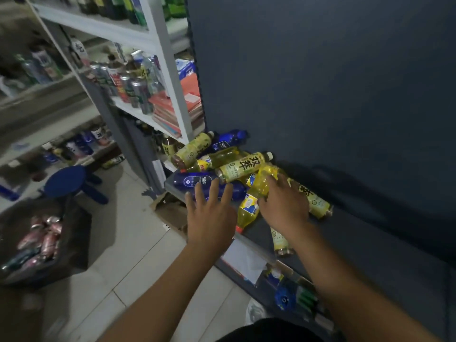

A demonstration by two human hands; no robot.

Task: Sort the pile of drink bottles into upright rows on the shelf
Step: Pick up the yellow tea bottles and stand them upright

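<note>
Nothing stands upright yet; the pile (237,166) lies tumbled on the shelf (370,243) just beyond the fingertips; the left hand (209,218) hovers spread, holding nothing, over a blue bottle (192,180); the right hand (283,208) curls around a yellow bottle (250,206) beneath it.

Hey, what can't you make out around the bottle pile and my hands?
Head view:
- right hand covers the yellow bottle; grip unclear.
- right forearm hides much of a pale tea bottle.
- left hand overlaps the blue bottle; contact unclear.
- shelf cans blurred, labels unreadable.
</note>
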